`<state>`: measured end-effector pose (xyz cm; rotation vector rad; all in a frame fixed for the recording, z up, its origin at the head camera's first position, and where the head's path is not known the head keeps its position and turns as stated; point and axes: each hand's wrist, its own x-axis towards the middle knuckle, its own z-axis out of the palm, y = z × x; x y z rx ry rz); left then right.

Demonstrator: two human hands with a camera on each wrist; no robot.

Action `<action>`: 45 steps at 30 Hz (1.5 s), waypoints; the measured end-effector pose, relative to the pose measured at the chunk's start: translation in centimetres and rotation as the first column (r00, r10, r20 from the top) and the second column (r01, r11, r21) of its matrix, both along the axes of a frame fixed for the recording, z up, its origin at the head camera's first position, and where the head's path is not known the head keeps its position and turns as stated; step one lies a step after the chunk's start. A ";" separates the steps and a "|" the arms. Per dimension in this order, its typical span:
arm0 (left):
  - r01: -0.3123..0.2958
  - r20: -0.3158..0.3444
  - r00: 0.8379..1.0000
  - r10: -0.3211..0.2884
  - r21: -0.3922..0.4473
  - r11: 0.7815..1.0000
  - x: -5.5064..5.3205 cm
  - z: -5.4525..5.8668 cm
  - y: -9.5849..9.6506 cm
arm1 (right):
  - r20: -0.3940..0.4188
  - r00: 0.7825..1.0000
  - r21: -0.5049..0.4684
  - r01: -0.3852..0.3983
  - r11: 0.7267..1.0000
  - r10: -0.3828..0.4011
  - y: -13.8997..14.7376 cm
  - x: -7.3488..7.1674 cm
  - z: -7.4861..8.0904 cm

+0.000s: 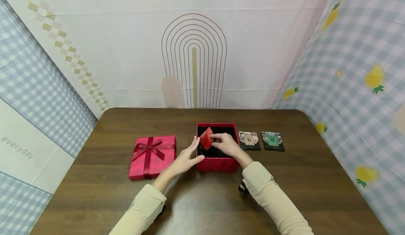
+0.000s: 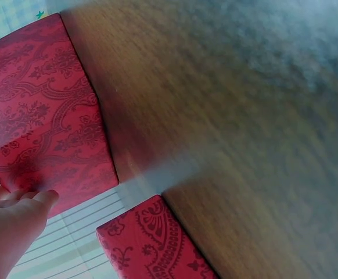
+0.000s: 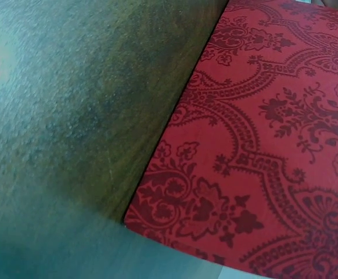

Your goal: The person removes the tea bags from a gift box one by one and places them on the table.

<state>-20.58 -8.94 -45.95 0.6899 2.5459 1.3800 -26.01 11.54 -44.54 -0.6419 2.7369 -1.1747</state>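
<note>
A red patterned gift box (image 1: 217, 165) stands uncovered on the table, its inside black. Over its opening, my right hand (image 1: 228, 145) pinches a small red packet (image 1: 206, 138) between thumb and fingers. The packet is tilted, near the box's left rim. My left hand (image 1: 184, 160) rests against the left side of the box with fingers and thumb extended. In the left wrist view the fingers (image 2: 44, 200) touch the patterned box wall (image 2: 47, 110). The right wrist view shows only the box wall (image 3: 262, 133) and tabletop; the right hand is out of sight there.
The matching lid (image 1: 158, 163) with a dark red ribbon bow (image 1: 148, 150) lies left of the box. To the right lie a dark packet with a beige label (image 1: 249, 140) and another with a green label (image 1: 273, 141). A patterned cloth (image 1: 136, 52) hangs behind the wooden table (image 1: 196, 207).
</note>
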 end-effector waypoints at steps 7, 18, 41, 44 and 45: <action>0.008 -0.009 1.000 -0.008 0.006 1.000 0.0 -0.1 0.0 | -0.018 0.997 -0.039 0.080 0.996 -0.081 0.3 0.3 0.6; 0.007 -0.004 1.000 -0.007 -0.001 1.000 0.0 0.1 -0.1 | -0.058 0.991 -0.200 0.109 0.974 -0.123 2.5 0.7 2.4; 0.005 -0.006 1.000 -0.005 -0.012 1.000 0.2 0.3 0.0 | 0.178 0.924 -0.578 0.376 0.724 -0.337 10.2 0.4 2.7; 0.007 -0.008 1.000 -0.007 -0.010 1.000 0.2 0.3 0.0 | 0.218 0.909 -0.599 0.412 0.687 -0.355 11.2 0.5 2.4; 0.008 -0.007 1.000 -0.008 -0.009 1.000 0.2 0.2 0.0 | 0.235 0.902 -0.604 0.427 0.673 -0.361 11.5 0.6 2.3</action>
